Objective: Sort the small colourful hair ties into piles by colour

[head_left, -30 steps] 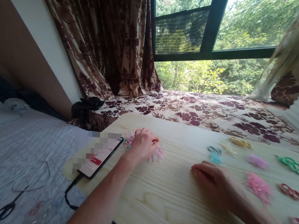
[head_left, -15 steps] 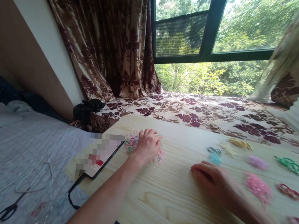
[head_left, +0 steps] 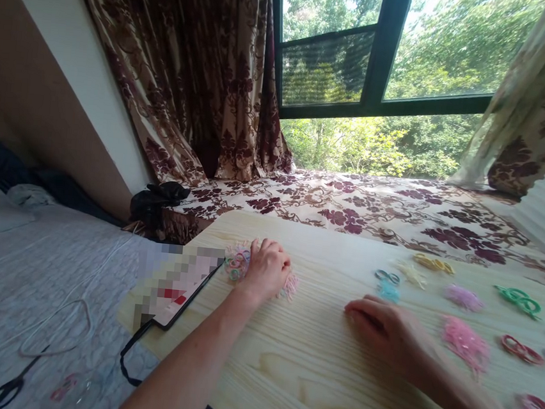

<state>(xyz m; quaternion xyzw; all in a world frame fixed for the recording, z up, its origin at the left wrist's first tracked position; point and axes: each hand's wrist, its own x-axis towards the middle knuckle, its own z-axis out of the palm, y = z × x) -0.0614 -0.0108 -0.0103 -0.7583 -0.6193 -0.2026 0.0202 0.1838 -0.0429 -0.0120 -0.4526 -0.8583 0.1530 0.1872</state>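
Observation:
Fingers curled down, my left hand (head_left: 269,270) is over a mixed pile of small pastel elastic bands (head_left: 236,264). It covers the middle of the pile, and pale pink pieces (head_left: 289,287) show at its right side. What its fingertips hold, if anything, is hidden. My right hand (head_left: 383,324) rests on its side on the wooden table (head_left: 304,375), fingers and thumb drawn together, its inside in shadow. Just beyond it lie a small turquoise heap (head_left: 388,291) and grey-blue bands (head_left: 387,277). A pink heap (head_left: 465,342) sits to its right.
Sorted by colour at the right are yellow bands (head_left: 434,264), a cream heap (head_left: 411,274), a lilac heap (head_left: 464,297), green bands (head_left: 518,300) and red bands (head_left: 522,350). A phone-like device (head_left: 192,287) with a black strap lies left. Scissors (head_left: 6,391) are on the bed.
My left hand's fingers have curled in more over the pile. My right hand stays in the same place on the table. The view has shifted slightly.

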